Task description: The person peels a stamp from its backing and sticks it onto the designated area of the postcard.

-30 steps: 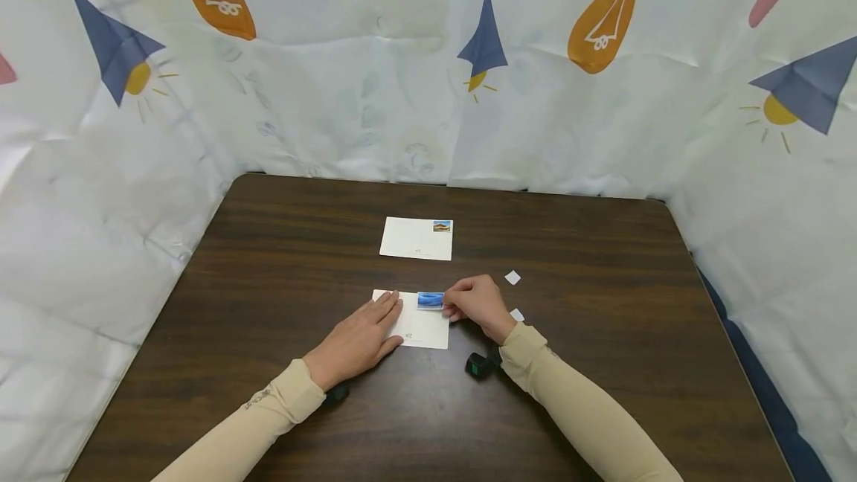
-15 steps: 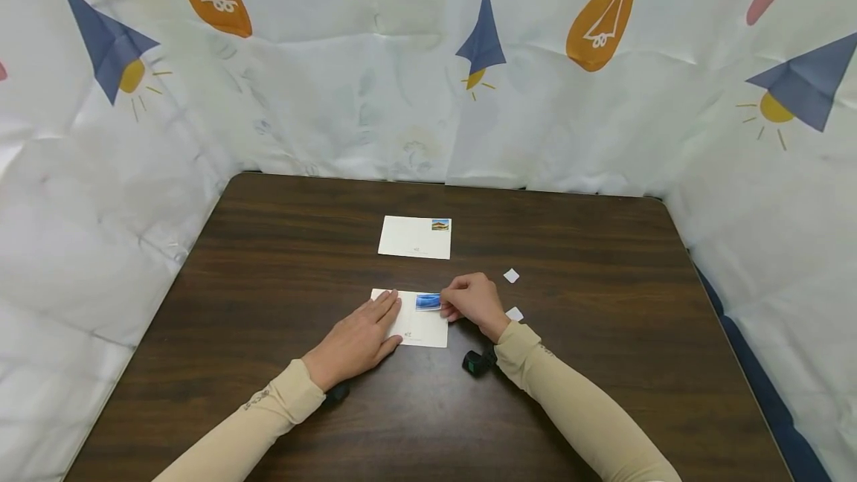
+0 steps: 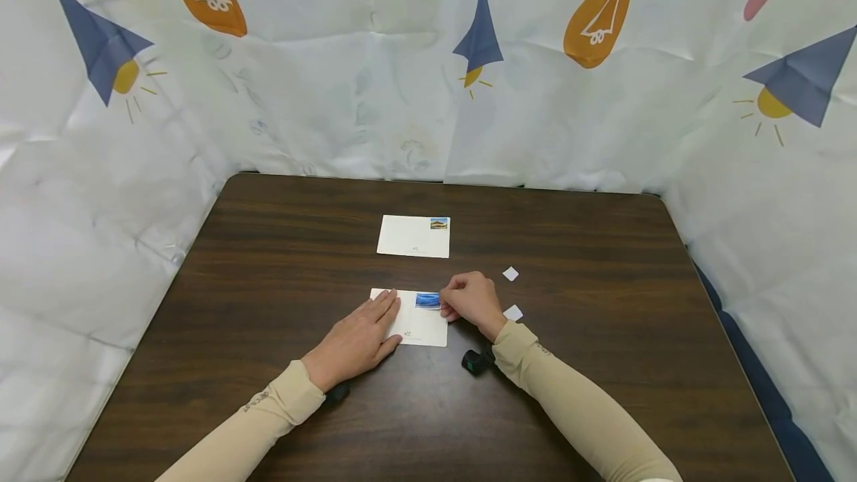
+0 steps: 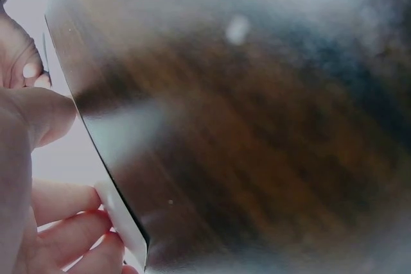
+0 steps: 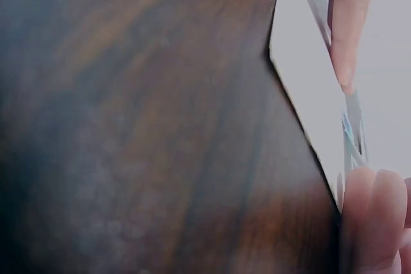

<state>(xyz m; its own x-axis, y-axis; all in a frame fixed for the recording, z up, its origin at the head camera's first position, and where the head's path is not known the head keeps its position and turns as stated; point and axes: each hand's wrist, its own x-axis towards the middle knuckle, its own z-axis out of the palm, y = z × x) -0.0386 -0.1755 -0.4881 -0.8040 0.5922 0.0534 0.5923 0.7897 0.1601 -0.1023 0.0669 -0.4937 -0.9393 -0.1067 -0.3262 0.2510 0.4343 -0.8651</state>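
Observation:
A white card (image 3: 425, 329) lies on the table between both hands. My left hand (image 3: 358, 337) rests flat across its left part, fingers extended; in the left wrist view, the fingertips (image 4: 74, 235) reach along the card's edge. A blue picture stamp (image 3: 427, 300) sits at the card's upper right. With curled fingers and thumb, my right hand (image 3: 474, 300) pinches the stamp's right end. From the right wrist, the stamp (image 5: 353, 142) appears as a thin tilted strip over the card, its near end at the fingertips (image 5: 363, 200).
Farther back lies another white card (image 3: 408, 236) with a colourful stamp (image 3: 438, 223) in its corner. Two small white paper pieces (image 3: 511, 274) lie right of the right hand. The dark wooden table (image 3: 294, 229) is enclosed by a patterned white curtain (image 3: 301, 95).
The head view has shifted slightly. The right hand and the stamp's right end have moved a touch left; the left hand stays on the card.

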